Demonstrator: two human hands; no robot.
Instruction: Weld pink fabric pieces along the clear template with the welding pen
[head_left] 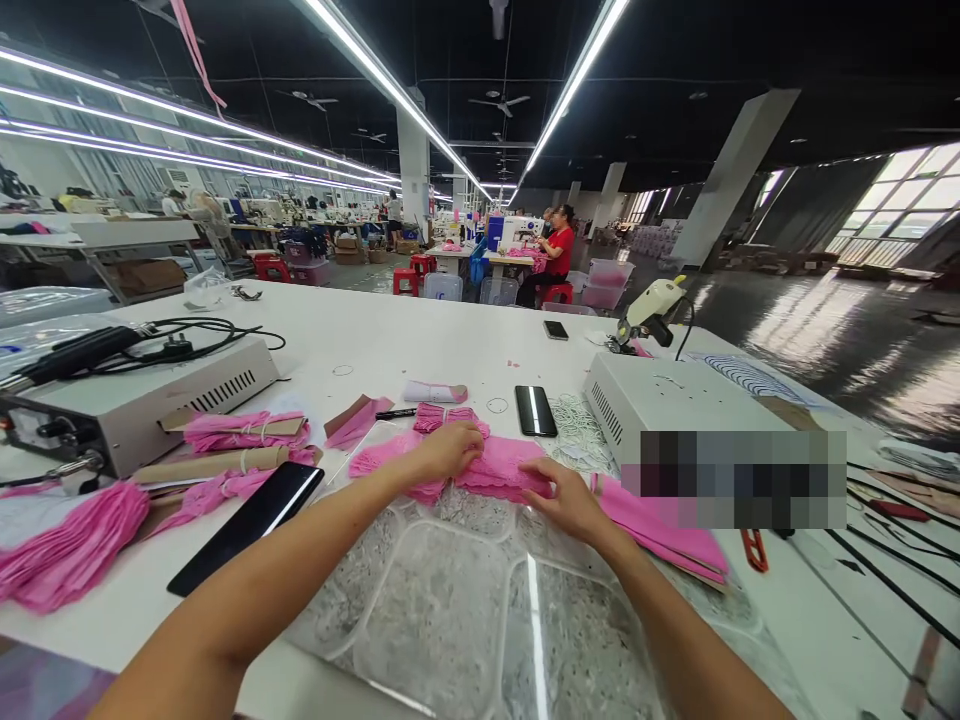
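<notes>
Pink fabric with a wavy, lace-like edge (499,468) lies spread over a clear, grey-patterned mat (431,590) in front of me. My left hand (454,450) is on its middle, fingers curled down and closed on the cloth; the fingertips are partly hidden. At the fabric's right end, my right hand (561,492) pinches the edge between thumb and fingers. Just beyond my left hand sits a tied bundle of pink strips (431,415), with a black marker pen (395,413) beside it. A folded pink piece (664,530) rests to the right of my right hand.
Tied pink bundles (244,430) and a black tablet-like slab (247,525) lie left, near a grey machine box (191,400). A phone (535,411), white elastic loops (581,430) and another grey box (637,385) stand right. A person in red (559,250) sits farther off.
</notes>
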